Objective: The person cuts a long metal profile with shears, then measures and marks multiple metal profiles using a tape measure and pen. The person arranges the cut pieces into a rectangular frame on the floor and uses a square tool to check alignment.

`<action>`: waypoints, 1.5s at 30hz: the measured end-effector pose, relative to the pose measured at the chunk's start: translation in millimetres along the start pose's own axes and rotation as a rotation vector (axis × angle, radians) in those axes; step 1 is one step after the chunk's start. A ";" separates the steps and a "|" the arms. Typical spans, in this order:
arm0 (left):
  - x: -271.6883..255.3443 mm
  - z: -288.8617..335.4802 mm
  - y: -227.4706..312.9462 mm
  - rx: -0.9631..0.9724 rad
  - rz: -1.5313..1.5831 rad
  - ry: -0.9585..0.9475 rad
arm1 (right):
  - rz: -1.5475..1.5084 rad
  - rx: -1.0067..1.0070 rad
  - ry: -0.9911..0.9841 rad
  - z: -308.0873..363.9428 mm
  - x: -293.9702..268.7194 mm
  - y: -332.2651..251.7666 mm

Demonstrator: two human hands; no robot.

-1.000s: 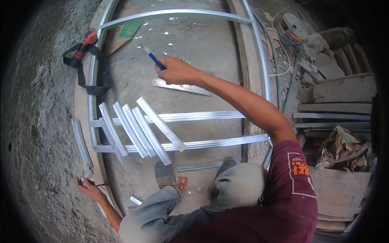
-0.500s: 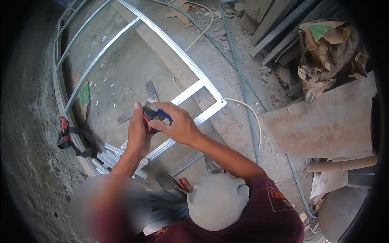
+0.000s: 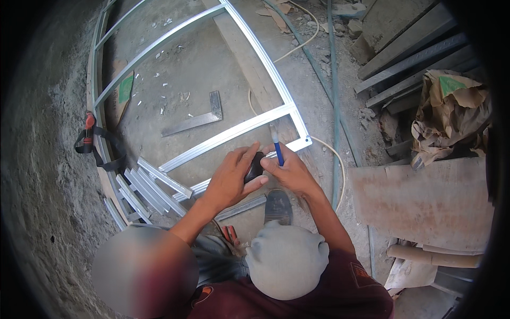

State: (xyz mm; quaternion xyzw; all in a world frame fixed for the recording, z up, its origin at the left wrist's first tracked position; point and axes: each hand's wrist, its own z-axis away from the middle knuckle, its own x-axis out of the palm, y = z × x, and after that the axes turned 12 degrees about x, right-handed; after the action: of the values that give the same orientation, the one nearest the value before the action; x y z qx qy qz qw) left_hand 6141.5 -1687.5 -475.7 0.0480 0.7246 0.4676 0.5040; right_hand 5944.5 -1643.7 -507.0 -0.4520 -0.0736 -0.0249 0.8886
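Dark rounded case, probably a tape measure, between the two hands, in front of the body and over the near end of a silver metal frame. Largely covered by fingers; impossible to tell whether any blade is drawn out. Left hand: cupped against the left side of the case, fingers mostly straight, thumb lower down. Right hand: curled round a blue marker, pale tip pointing away from the body, thumb at the right side of the case. Step in hand, by judgement: readying the case, marker at hand; no marking contact visible. Next move, apparently: calls for a secure left-hand grasp and a free right thumb, without loss of the marker. Just beyond, inside the frame, flat on the floor: L-shaped metal square. To the left, heaped across the frame's near corner: loose metal strips. Closer in, near the shoe: single metal channel and red-handled tool. Farther left, on the frame's side: black strap with red fitting. Off right: green hose, pale cable, crumpled brown paper.
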 end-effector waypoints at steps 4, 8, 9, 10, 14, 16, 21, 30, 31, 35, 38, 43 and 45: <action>-5.5 9.8 -2.1 -0.227 0.566 0.097 | 0.174 -0.053 -0.139 9.5 -7.5 -21.1; -9.7 10.1 -0.3 -0.519 1.265 0.180 | 0.307 -0.148 -0.201 10.5 -6.5 -8.2; -14.9 9.2 4.4 -0.610 1.447 0.152 | 0.270 -0.189 -0.155 10.7 -1.8 -5.1; -11.8 10.8 2.4 -0.624 1.578 0.217 | 0.230 -0.230 -0.107 10.3 6.1 -2.2; 25.5 6.1 -16.6 -0.740 1.275 0.777 | 0.007 -0.049 0.092 9.5 33.4 -0.1; 26.0 0.6 -4.9 -0.559 0.691 0.638 | -0.122 0.082 0.176 8.5 35.7 3.4; 15.5 -11.5 24.3 0.251 -0.241 0.197 | -0.117 -0.073 0.284 -5.5 31.3 16.4; 0.9 -14.7 11.6 0.253 -0.173 -0.001 | 0.003 0.030 0.085 1.6 4.8 -6.5; 1.1 -14.4 11.7 0.227 -0.141 0.017 | 0.019 0.039 0.063 2.9 3.9 -11.9; -3.9 -13.8 17.7 0.160 -0.065 0.044 | 0.033 -0.012 -0.061 3.8 -2.6 -18.8; -11.9 -15.4 26.4 0.113 -0.007 0.064 | 0.040 -0.013 -0.147 4.6 -10.1 -25.0; -25.6 -11.2 30.5 -0.035 0.082 0.024 | -0.073 0.104 -0.164 2.9 -7.9 -26.0; -25.3 -8.6 29.6 -0.079 0.117 -0.007 | -0.167 0.137 -0.135 7.1 -6.2 -24.1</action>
State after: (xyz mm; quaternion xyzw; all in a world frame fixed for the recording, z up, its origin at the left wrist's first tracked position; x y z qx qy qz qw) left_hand 6135.3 -1690.2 -436.4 0.0718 0.6999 0.5242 0.4798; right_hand 5934.9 -1652.3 -484.6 -0.3833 -0.1722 -0.0631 0.9052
